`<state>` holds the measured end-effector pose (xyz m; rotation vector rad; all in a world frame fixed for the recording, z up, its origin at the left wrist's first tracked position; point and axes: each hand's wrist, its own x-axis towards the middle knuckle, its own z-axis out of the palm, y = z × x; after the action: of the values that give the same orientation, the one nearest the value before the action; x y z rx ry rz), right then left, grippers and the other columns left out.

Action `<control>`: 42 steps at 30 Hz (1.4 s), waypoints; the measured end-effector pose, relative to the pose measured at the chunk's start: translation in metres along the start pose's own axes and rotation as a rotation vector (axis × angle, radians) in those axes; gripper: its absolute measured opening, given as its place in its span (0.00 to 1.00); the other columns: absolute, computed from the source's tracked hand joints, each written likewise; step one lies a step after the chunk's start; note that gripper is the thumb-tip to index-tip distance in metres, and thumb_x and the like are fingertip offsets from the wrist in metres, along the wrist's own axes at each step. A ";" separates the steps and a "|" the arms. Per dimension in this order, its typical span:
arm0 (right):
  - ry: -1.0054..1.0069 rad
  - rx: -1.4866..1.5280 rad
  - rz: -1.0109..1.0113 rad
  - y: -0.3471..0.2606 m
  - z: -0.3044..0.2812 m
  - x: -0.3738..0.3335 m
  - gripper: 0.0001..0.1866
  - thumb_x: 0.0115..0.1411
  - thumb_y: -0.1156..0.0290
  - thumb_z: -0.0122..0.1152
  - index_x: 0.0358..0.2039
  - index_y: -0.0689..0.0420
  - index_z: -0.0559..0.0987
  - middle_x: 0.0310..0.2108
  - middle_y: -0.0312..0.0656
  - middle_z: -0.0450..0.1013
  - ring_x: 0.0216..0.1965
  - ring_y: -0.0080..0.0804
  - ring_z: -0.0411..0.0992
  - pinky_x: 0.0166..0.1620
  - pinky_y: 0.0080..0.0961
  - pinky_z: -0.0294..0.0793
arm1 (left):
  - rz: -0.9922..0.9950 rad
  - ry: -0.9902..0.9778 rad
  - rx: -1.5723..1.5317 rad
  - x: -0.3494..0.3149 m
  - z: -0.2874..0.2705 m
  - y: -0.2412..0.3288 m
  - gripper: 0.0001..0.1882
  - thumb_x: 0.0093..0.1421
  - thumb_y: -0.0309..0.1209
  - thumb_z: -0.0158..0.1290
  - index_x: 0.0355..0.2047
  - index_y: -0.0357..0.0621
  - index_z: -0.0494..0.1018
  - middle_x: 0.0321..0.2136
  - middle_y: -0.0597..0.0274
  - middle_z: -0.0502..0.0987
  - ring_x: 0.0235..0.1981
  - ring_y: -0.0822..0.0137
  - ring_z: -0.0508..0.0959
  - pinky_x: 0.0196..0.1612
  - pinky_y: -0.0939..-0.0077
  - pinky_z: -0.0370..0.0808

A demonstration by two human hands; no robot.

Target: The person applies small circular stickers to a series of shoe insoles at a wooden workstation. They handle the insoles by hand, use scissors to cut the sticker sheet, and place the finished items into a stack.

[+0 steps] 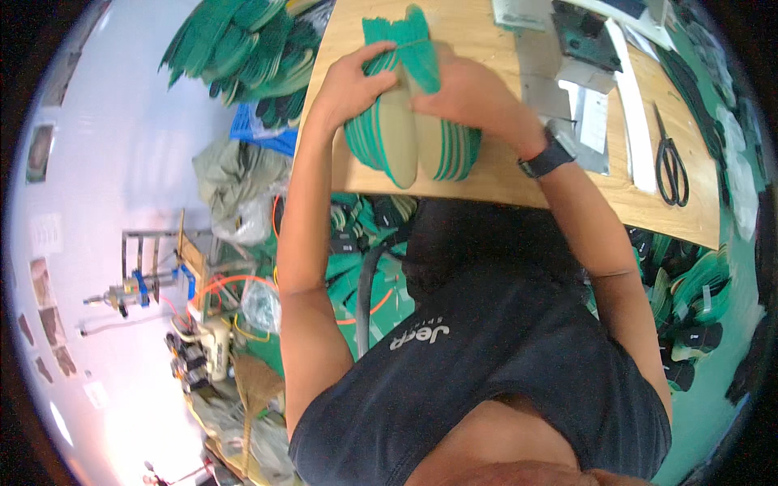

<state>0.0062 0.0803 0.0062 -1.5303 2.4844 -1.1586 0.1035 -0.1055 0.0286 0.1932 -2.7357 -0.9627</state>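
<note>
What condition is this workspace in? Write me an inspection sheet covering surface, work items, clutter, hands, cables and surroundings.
Surface: wooden table, bare near its front edge.
Work items: green-and-beige insoles, stacked in two bundles side by side.
Clutter: scissors, white strip and black device, all on the table's right side.
Hands: left hand touches the insoles on their left; right hand, blurred, touches them on their right.
Cables: orange cord, off the table to the left.
Surroundings: heaped green pieces beyond the table's left edge; broom at lower left.
</note>
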 end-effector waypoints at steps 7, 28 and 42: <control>-0.008 0.097 0.114 -0.017 -0.045 -0.041 0.29 0.49 0.63 0.61 0.49 0.64 0.67 0.30 0.58 0.73 0.33 0.52 0.73 0.36 0.38 0.72 | -0.159 0.197 -0.389 0.069 -0.006 -0.044 0.18 0.46 0.27 0.54 0.41 0.43 0.78 0.22 0.68 0.74 0.21 0.78 0.70 0.25 0.83 0.69; -0.079 0.578 0.075 -0.036 -0.018 -0.092 0.34 0.59 0.58 0.58 0.56 0.69 0.59 0.43 0.55 0.71 0.42 0.42 0.74 0.45 0.27 0.72 | 0.136 -0.169 -0.168 -0.028 0.024 0.046 0.44 0.42 0.32 0.58 0.61 0.40 0.53 0.51 0.40 0.69 0.52 0.53 0.71 0.56 0.69 0.65; 0.061 -0.179 -0.479 -0.019 -0.019 -0.040 0.36 0.46 0.47 0.65 0.49 0.61 0.71 0.44 0.51 0.69 0.49 0.47 0.66 0.49 0.38 0.67 | 0.106 0.096 0.164 -0.080 -0.003 0.026 0.39 0.39 0.34 0.67 0.53 0.41 0.66 0.47 0.47 0.73 0.48 0.55 0.74 0.52 0.68 0.69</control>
<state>0.0346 0.1175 0.0169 -2.2618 2.3820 -1.0535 0.1802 -0.0706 0.0330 0.1183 -2.7058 -0.6836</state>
